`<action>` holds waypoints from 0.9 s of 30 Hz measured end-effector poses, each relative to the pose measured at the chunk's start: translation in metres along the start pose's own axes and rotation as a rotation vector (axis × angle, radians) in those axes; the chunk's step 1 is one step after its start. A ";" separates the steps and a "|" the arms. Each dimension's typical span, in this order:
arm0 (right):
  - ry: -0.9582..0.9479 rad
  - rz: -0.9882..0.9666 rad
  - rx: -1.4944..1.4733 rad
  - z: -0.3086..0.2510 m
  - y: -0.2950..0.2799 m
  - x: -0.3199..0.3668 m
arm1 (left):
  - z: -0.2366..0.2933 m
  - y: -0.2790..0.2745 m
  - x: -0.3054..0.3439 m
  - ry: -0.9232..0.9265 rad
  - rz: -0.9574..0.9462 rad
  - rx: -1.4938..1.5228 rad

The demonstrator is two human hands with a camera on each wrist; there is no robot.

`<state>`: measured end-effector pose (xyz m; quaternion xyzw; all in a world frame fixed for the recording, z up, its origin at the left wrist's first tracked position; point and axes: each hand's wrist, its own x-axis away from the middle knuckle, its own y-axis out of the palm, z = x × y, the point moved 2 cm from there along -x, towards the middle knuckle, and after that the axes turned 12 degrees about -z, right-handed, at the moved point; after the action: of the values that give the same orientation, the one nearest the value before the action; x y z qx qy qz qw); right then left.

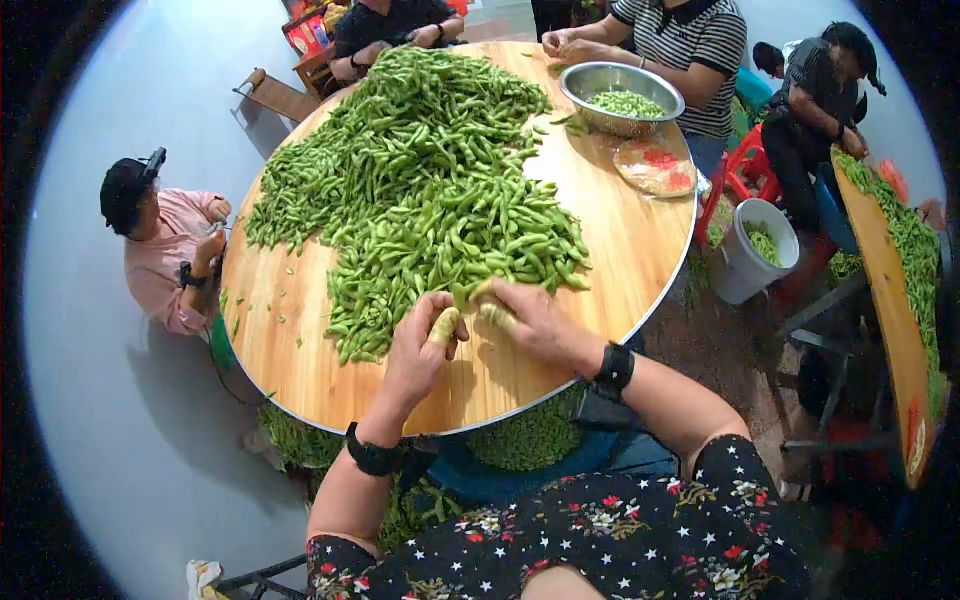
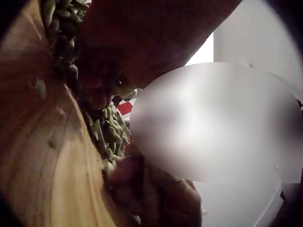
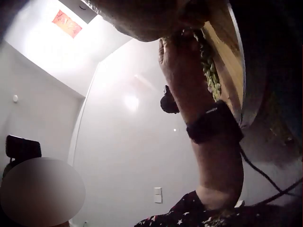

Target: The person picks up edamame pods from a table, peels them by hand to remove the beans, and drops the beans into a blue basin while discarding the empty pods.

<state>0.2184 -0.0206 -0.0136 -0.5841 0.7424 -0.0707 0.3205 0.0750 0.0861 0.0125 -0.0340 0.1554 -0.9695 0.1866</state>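
Note:
A large heap of green soybean pods (image 1: 430,190) covers much of the round wooden table (image 1: 640,240). At its near edge both hands work close together, just above the wood. My right hand (image 1: 535,322) pinches a green pod (image 1: 463,296) that reaches toward the left fingers. Curled fingers and a raised thumb show on my left hand (image 1: 418,345); I cannot tell if something lies inside them. Yellowish wraps cover the thumbs of both hands. The left wrist view shows dark, blurred fingers beside the pods (image 2: 113,132). In the right wrist view, the left forearm (image 3: 213,161) shows with its black wristband.
A steel bowl (image 1: 600,82) of shelled beans stands at the far right, near a red-patterned round plastic lid or bag (image 1: 655,168). Other people sit around the table. On the floor are a white bucket (image 1: 745,270) and, under the table edge, a blue tub (image 1: 490,485).

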 end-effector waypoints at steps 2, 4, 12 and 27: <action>0.147 -0.004 -0.293 -0.017 -0.007 -0.004 | 0.007 0.005 0.009 -0.013 0.055 0.161; 0.324 -0.105 -0.632 -0.029 -0.004 0.006 | 0.009 0.010 0.017 0.006 0.033 0.181; 0.392 -0.042 -0.888 -0.044 0.015 0.039 | 0.006 0.026 0.026 0.066 -0.069 0.137; 0.482 -0.178 -1.267 -0.057 0.019 0.043 | 0.016 0.041 0.053 0.230 0.060 0.146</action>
<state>0.1664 -0.0691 0.0055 -0.6856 0.6404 0.2234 -0.2645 0.0425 0.0254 0.0157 0.0955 0.1059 -0.9697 0.1984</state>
